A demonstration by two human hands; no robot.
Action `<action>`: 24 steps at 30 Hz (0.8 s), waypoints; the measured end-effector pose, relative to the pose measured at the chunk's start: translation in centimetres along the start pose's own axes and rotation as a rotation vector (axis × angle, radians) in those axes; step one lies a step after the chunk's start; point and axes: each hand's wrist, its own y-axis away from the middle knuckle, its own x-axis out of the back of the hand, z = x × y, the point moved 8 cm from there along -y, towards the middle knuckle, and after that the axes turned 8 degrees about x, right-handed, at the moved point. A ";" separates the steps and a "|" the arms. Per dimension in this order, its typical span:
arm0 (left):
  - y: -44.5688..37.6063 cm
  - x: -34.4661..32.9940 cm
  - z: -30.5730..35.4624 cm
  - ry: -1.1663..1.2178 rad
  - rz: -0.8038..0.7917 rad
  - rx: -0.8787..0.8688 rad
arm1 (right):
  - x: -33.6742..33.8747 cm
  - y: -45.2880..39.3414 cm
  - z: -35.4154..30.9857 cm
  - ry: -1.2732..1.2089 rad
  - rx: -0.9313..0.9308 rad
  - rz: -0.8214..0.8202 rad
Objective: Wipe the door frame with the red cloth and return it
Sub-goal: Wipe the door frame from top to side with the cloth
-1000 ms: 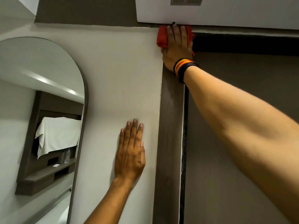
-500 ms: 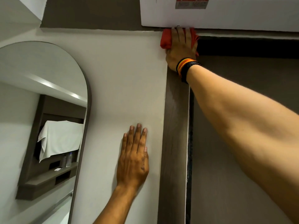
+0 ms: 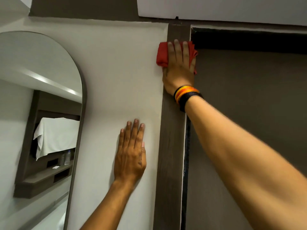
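Door frame (image 3: 171,146) runs unobstructed below the right hand (image 3: 180,70); white box (image 3: 232,9) overhangs above.

The dark wood-grain door frame (image 3: 171,146) runs upright between the pale wall (image 3: 116,72) and the darker door panel (image 3: 249,113). Near its top the red cloth (image 3: 162,55) lies bunched against the frame, spilling slightly past both edges, with the right hand (image 3: 179,68) pressed flat on it, fingers straight. Lower down, the left hand (image 3: 130,155) rests palm-flat on the wall just beside the frame. An arched mirror (image 3: 41,97) hangs on the same wall, farther left.
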 end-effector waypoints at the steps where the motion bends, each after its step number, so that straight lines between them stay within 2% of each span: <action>1: 0.0 0.1 0.1 0.001 0.004 0.000 | -0.1 2.1 -0.4 -0.007 0.008 0.009; 8: 0.5 0.7 0.5 0.069 -0.014 -0.035 | -1.5 20.2 -4.1 -0.107 -0.006 -0.048; 13: 7.0 1.8 2.2 0.137 -0.045 -0.214 | -2.4 29.9 -6.1 -0.081 -0.056 -0.127; 17: 13.6 -0.2 -0.8 0.003 -0.225 -0.247 | -3.0 37.8 -7.6 -0.103 -0.077 -0.139; 19: 14.8 -0.8 -1.5 -0.048 -0.261 -0.253 | -3.4 42.3 -8.2 -0.133 -0.097 -0.144; 24: 13.6 -2.0 -1.0 -0.078 -0.191 -0.170 | -5.5 61.4 -12.0 -0.095 -0.114 -0.363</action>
